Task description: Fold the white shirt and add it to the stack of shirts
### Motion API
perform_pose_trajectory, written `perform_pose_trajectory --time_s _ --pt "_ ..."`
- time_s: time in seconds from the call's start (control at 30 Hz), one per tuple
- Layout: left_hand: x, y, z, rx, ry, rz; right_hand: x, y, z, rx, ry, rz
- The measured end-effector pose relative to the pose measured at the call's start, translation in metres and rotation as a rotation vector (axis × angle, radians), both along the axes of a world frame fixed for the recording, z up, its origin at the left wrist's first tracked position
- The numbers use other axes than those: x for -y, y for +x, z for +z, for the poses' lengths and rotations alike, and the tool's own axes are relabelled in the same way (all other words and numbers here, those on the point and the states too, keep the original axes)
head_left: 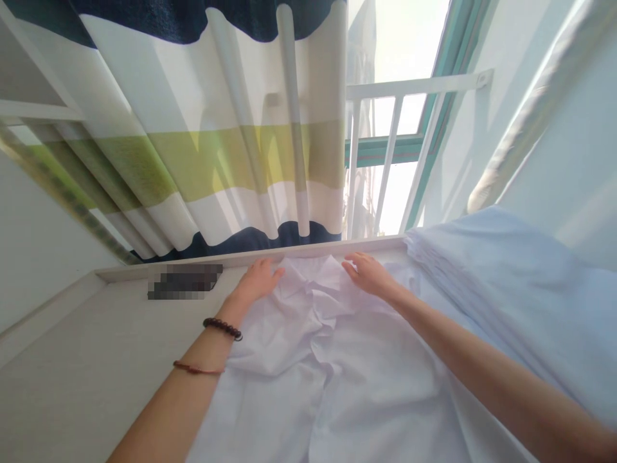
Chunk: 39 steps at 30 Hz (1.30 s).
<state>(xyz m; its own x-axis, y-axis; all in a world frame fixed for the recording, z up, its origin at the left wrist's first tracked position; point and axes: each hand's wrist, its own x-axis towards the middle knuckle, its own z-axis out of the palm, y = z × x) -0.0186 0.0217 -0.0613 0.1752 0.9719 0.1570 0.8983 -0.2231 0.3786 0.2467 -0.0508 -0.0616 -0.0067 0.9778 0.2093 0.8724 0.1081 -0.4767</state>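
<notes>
A crumpled white cloth (308, 360) lies spread over a pale wooden table (87, 360). My left hand (258, 280) rests flat on the cloth's far left part, fingers stretched out, close to the table's back edge. A dark bead bracelet and a thin red cord sit on that wrist and forearm. My right hand (369, 273) lies on the cloth's far right part, fingers apart and pointing left. Neither hand grips anything.
A stack of folded light-blue cloths (511, 289) stands at the right of the table. A blurred dark object (186, 281) lies near the back edge at left. Behind hang a striped curtain (216, 128) and a window with white bars (385, 161).
</notes>
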Motion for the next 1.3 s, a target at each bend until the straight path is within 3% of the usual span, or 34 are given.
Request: perform_pose_trajectory --time_s 0.13,0.27,0.37,0.53,0.7,0.87,0.97,1.07,1.13,1.3 --pt "-0.04 0.007 -0.016 0.11 -0.043 0.011 -0.047 -0.011 -0.008 -0.105 -0.095 0.009" --pt "-0.045 0.005 -0.03 0.262 -0.032 -0.04 -0.061 -0.017 -0.017 -0.238 -0.133 0.069" --pt "-0.043 -0.002 -0.036 0.378 0.014 -0.074 -0.068 -0.017 -0.02 -0.298 -0.067 0.104" --pt "-0.059 -0.008 -0.025 0.447 0.215 -0.008 -0.1 -0.019 -0.009 -0.239 0.112 0.006" --pt "-0.085 -0.001 -0.011 0.318 0.369 0.024 -0.133 -0.032 -0.005 -0.081 0.196 -0.052" --pt "-0.077 0.002 -0.018 0.035 0.519 -0.02 -0.118 -0.043 -0.012 0.031 0.308 -0.093" --pt "-0.062 0.003 -0.021 -0.104 0.592 -0.091 -0.097 -0.048 -0.016 0.137 0.42 0.028" --pt "-0.055 0.004 -0.025 -0.109 0.494 -0.227 -0.092 -0.05 -0.027 0.248 0.447 0.182" --pt "-0.059 0.002 -0.028 -0.076 0.431 -0.288 -0.098 -0.047 -0.036 0.282 0.416 0.198" --pt "-0.075 -0.016 -0.029 0.014 0.366 -0.369 -0.117 -0.024 -0.047 0.173 0.402 0.28"
